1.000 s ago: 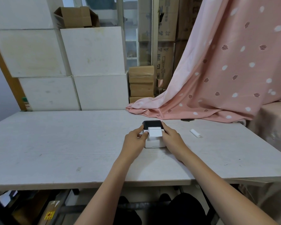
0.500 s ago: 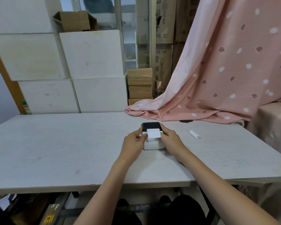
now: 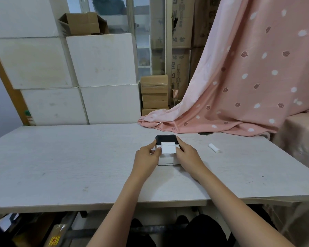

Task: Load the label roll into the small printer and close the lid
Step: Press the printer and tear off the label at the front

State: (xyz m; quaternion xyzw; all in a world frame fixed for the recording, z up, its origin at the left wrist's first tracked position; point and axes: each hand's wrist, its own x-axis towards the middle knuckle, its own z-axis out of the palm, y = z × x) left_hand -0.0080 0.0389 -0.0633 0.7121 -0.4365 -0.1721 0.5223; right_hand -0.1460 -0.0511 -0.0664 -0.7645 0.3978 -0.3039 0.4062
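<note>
1. My left hand [image 3: 146,156] presses against the left side of the small printer [image 3: 168,158], thumb and forefinger curled onto its upper edge, gripping the casing.
2. My right hand [image 3: 187,155] mirrors it on the printer's right side, fingers closed along the top corner beside the dark lid [image 3: 166,139], also clasping the casing.
3. Between my two hands, on top of the printer, sits the label roll [image 3: 168,148], a white block of paper whose front flap hangs toward me over the printer's white face.
4. The dark lid stands just behind the label roll, at the far side of the printer; I cannot tell how far it is tilted.
5. The printer rests on the pale wooden table [image 3: 61,166], a little right of the table's middle and well back from its near edge.
6. To the right of the printer, apart from my right hand, a small white tube [image 3: 213,148] lies flat on the table.
7. Behind the printer, a pink patterned cloth [image 3: 239,86] spills onto the table's far edge.
8. Farther behind and left of the printer, white boxes [image 3: 100,59] are stacked against the wall, with brown cartons [image 3: 154,93] piled beside them.
</note>
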